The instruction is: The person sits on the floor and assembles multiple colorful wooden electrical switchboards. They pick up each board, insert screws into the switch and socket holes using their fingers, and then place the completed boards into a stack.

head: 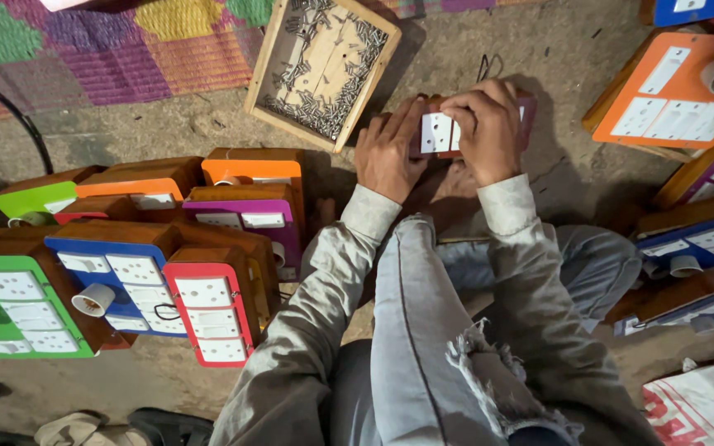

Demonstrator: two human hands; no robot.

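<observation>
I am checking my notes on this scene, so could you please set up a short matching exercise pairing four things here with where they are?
Things:
1. wooden tray of screws
2. green switch board
3. orange switch board
4. dark board with white switches

Places:
A. upper right, by the frame's edge
B. under both hands, ahead of the knees
C. top centre, on the bare floor beside the woven mat
D. lower left, end of the pile of boards

Pairs: 1-C, 2-D, 3-A, 4-B. The left hand and right hand both rest on the dark board.

Likely floor workshop, switchboards (pixel 121 285), screw tray (pixel 321 68)
</observation>
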